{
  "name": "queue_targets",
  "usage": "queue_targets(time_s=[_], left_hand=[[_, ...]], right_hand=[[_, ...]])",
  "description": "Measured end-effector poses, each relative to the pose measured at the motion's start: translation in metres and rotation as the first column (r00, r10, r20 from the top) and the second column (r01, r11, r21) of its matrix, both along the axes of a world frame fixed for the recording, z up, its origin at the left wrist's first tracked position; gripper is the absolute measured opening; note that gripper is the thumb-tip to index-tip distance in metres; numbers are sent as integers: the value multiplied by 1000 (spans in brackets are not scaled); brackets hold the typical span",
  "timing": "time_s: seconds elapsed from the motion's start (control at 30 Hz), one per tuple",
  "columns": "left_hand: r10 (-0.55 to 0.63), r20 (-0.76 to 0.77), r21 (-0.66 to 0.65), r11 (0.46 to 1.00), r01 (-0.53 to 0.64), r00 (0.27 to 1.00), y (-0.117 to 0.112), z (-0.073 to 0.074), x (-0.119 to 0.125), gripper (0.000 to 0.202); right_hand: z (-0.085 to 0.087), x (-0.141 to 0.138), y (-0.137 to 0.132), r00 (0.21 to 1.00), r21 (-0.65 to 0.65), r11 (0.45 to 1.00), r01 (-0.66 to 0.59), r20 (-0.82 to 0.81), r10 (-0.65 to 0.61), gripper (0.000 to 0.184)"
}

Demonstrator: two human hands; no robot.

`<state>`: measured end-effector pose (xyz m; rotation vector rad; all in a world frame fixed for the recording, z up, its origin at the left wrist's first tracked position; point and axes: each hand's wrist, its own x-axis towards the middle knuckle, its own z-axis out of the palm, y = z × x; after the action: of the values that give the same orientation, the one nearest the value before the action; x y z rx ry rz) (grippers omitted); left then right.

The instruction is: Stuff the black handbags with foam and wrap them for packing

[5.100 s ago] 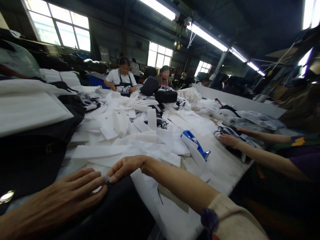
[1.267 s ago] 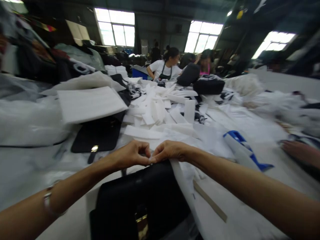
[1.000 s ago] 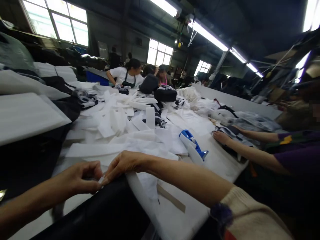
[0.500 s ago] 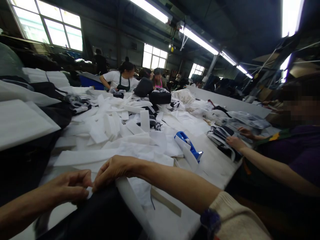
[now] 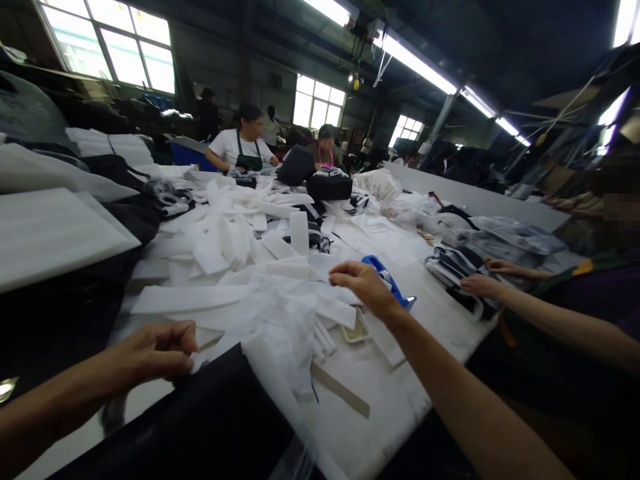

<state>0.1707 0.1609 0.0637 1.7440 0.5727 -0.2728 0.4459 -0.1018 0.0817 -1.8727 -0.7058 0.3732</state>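
My left hand (image 5: pixel 155 355) is closed in a pinch on a small white piece (image 5: pixel 199 362) at the upper edge of a smooth black item (image 5: pixel 200 407). That item lies low in front of me; its full shape is cut off by the picture. My right hand (image 5: pixel 367 288) is stretched out over the table, fingers bent loosely with nothing visible in them. Just beyond it, partly covered by the hand, is a blue tape dispenser (image 5: pixel 395 287). White foam strips (image 5: pixel 290 270) and thin white sheeting (image 5: pixel 273 320) lie to the left of it.
A small white dish (image 5: pixel 356 330) and a flat beige strip (image 5: pixel 343 392) lie on the white table (image 5: pixel 395 407). Stacked white sheets (image 5: pixel 60 233) are at left. At right, a co-worker's hands (image 5: pixel 483 283) touch a black-and-white bundle (image 5: pixel 453 263). Other people stand across the table.
My right hand has left the black item and moved out to the right, beside the tape dispenser. My left hand keeps its pinch. The view has shifted slightly, uncovering the small dish.
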Motion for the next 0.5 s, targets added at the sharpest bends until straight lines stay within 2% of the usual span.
queue_targets(time_s=[0.1,0.17,0.23,0.3,0.33,0.43,0.5], left_hand=[[22,1,-1,1000,-22,1000,-1,0,-1,23],[23,1,-11,1000,-23,1000,1,-3,0,24],[15,-1,-14,1000,-15,1000,4,-6,0,26],[-2,-9,-8,1000,2,1000,7,-9,0,27],[-4,-10,2,1000,4,1000,7,-10,0,28],[7,-2,58,998,-7,1000,5,-9,1,31],[-6,-33,180,984,12,999,1,-7,2,35]], right_hand=[[-2,56,-73,963,-56,962,266,66,-263,28],[-10,84,-115,915,-133,906,402,95,-392,21],[-21,102,-146,867,-189,847,498,100,-487,15],[-33,114,-163,849,-242,818,522,48,-527,12],[-39,118,-168,852,-271,820,504,-2,-524,13],[-55,127,-169,867,-319,863,391,-186,-462,17],[-62,132,-165,865,-310,889,338,-271,-423,15]])
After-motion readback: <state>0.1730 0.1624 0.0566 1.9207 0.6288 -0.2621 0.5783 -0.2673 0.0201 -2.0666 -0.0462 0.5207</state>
